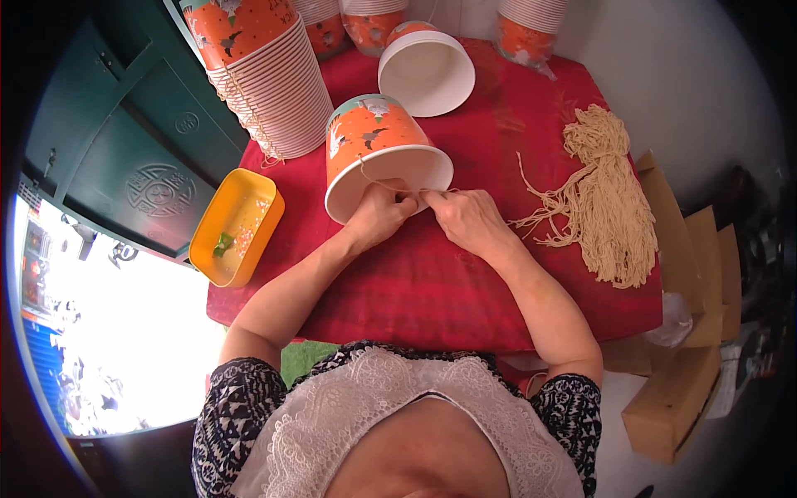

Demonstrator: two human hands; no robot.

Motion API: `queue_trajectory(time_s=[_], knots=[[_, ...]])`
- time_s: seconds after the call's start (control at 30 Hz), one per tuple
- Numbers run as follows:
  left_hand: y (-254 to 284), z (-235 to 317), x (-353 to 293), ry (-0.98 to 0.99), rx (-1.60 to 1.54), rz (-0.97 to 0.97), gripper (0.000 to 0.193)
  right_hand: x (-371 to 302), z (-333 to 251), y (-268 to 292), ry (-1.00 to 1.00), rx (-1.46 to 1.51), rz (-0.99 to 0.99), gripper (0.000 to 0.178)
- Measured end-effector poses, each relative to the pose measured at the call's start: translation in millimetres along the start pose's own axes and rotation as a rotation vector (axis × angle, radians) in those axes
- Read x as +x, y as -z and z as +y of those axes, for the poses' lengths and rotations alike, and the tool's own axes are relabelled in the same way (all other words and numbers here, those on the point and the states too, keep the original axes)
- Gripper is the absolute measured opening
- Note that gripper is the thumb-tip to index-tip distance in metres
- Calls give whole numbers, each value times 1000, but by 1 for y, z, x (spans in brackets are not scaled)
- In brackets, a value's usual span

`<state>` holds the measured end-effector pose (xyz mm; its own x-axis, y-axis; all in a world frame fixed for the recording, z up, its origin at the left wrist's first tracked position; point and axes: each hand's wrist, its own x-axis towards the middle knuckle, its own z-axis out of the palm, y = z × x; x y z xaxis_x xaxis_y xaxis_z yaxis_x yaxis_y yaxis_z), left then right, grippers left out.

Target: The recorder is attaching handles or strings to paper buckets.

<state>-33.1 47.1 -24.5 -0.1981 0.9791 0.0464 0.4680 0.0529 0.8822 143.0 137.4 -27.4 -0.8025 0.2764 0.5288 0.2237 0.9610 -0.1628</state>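
An orange paper bucket point(378, 131) with a printed pattern lies tipped on its side on the red-covered table, its white mouth facing me. A thin beige string point(366, 173) comes through its wall near the rim and runs over the opening to my fingers. My left hand point(382, 214) is closed at the mouth, its fingertips pinching the string. Close beside it, at the lower right of the rim, my right hand point(471, 220) is also closed, thumb and index finger on the string. The fingertips partly hide the string.
A bundle of beige strings point(610, 195) lies to the right. On the left are a yellow tray point(270, 228) with small bits inside and a tall stack of buckets point(278, 100). Another bucket point(427, 76) lies behind, with more stacks point(531, 29) farther back. Cardboard boxes point(672, 407) stand at the right.
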Motion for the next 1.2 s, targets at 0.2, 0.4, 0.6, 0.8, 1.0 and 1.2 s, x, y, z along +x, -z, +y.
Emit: queue_trajectory(time_s=[0.2, 0.4, 0.6, 0.8, 1.0, 1.2], knots=[[13, 11, -9, 158, -104, -134, 15, -8, 1, 13, 113, 171, -24, 18], [13, -7, -13, 39, -145, -184, 12, 0, -22, 25, 255, 257, 160, 23], [7, -8, -14, -260, 61, -103, 13, 9, -47, 22, 376, 106, 295, 26], [3, -17, -15, -78, -20, -37, 10, 8, -79, 22, 574, 107, 311, 26], [-1, -15, -14, -231, 31, 59, 12, -1, -55, 9, 139, 234, 358, 14], [0, -7, -16, -36, 9, 12, 10, -9, -30, -14, -245, 225, 150, 24]])
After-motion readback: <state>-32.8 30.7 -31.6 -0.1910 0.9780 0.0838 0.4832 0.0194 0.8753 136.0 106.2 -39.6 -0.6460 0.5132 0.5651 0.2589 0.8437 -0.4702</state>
